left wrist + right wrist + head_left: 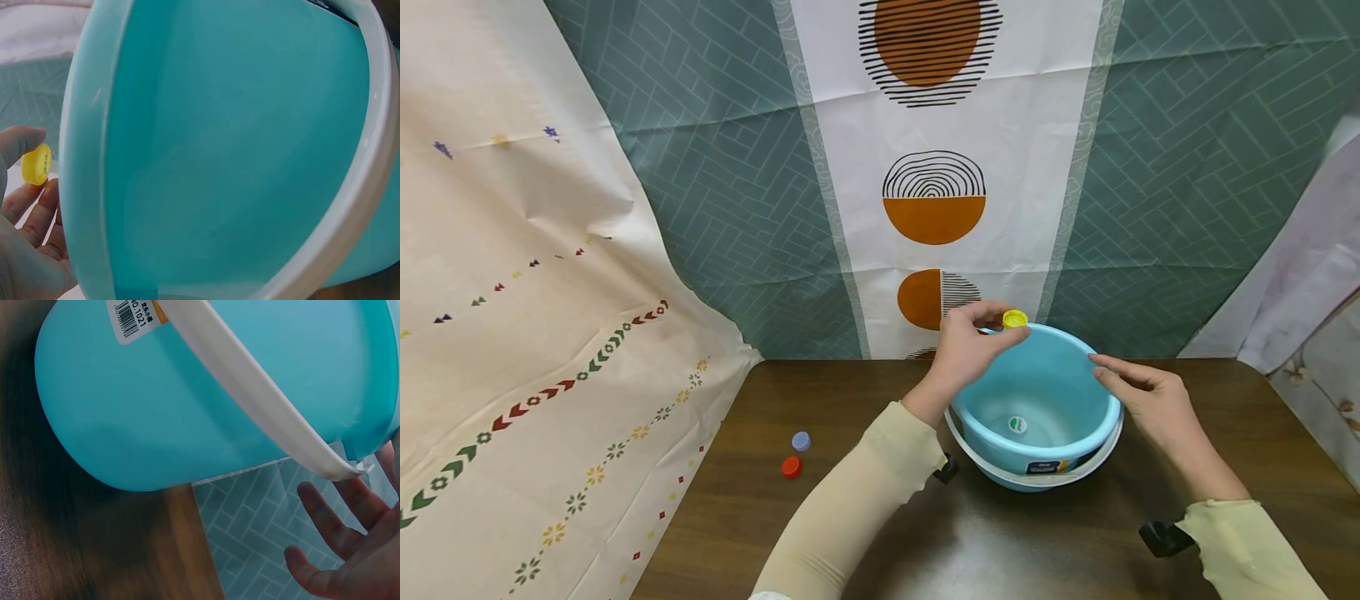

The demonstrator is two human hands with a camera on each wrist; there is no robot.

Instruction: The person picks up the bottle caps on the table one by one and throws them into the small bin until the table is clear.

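Between thumb and fingers, my left hand (966,337) pinches a yellow bottle cap (1015,319) at the far left part of a light blue bucket's (1033,387) rim. In the left wrist view, the yellow cap (36,164) shows edge-on just outside the bucket wall (237,137). At the bucket's right side, my right hand (1150,400) touches the rim with thumb and index fingertips. The right wrist view shows its other fingers (331,525) loosely spread near the end of the white handle (250,394); its thumb is hidden there.
A red cap (792,467) and a lilac cap (801,442) lie left of the bucket on the brown wooden table (737,525). The white handle hangs down around the bucket's front. Patterned cloth (715,183) hangs behind the table, and a cream cloth (550,292) covers the left side.
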